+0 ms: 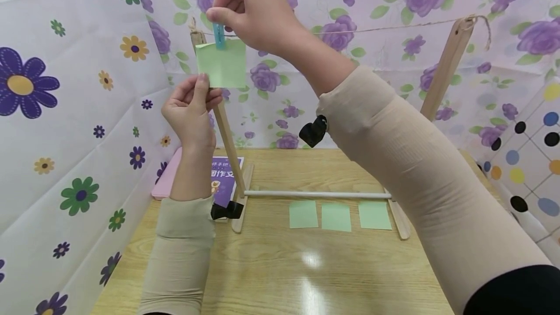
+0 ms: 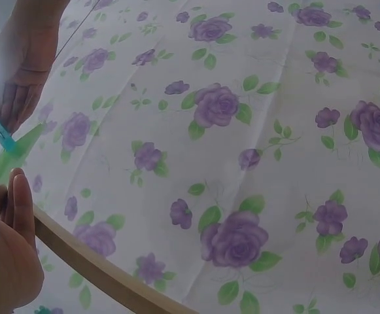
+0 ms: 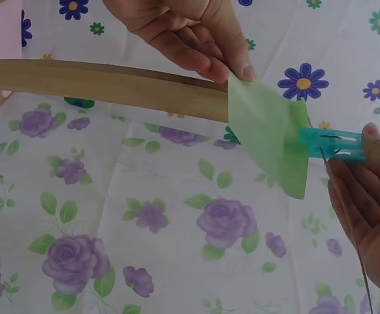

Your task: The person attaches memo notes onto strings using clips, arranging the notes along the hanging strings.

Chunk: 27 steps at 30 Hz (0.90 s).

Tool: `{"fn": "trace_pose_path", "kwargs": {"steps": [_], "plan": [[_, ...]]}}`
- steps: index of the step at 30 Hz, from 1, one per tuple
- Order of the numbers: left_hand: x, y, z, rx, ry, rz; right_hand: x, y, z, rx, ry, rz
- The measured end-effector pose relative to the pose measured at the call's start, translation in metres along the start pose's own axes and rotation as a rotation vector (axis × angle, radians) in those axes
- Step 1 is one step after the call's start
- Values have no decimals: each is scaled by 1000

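Observation:
A teal clothespin [image 1: 219, 36] is pinched between the thumb and fingers of my right hand [image 1: 258, 11]. Its jaws sit over the top edge of a light green paper square [image 1: 227, 64], beside the twine [image 3: 346, 216]. My left hand [image 1: 192, 106] holds the paper's lower left corner between thumb and fingers. In the right wrist view the paper [image 3: 268, 131] looks slightly bent, with the clothespin [image 3: 333, 142] at its edge. The twine [image 1: 385, 28] runs between two wooden posts; the left post [image 1: 227, 135] stands behind the paper.
Three green paper squares [image 1: 336, 217] lie in a row on the wooden table [image 1: 280, 266]. A white rod [image 1: 315, 194] joins the bases of the left post and the right post [image 1: 448, 67]. A purple book [image 1: 225, 179] and a pink item [image 1: 168, 179] lie at the left.

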<state>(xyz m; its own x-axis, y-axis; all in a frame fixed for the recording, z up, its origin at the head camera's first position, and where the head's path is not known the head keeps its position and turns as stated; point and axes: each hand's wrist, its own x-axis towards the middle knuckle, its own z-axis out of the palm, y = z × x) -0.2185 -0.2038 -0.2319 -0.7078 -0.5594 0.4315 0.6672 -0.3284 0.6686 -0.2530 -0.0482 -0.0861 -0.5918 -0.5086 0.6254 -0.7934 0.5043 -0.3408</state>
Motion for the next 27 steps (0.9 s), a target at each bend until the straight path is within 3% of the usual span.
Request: {"fn": "trace_pose_path", "kwargs": {"steps": [6, 19, 27], "plan": [[1, 1, -1, 21, 2, -6, 2, 0, 0, -8, 14, -36], [5, -1, 1, -21, -17, 3, 4, 1, 0, 12, -8, 10], [5, 0, -2, 0, -21, 3, 3, 1, 1, -7, -26, -15]]}}
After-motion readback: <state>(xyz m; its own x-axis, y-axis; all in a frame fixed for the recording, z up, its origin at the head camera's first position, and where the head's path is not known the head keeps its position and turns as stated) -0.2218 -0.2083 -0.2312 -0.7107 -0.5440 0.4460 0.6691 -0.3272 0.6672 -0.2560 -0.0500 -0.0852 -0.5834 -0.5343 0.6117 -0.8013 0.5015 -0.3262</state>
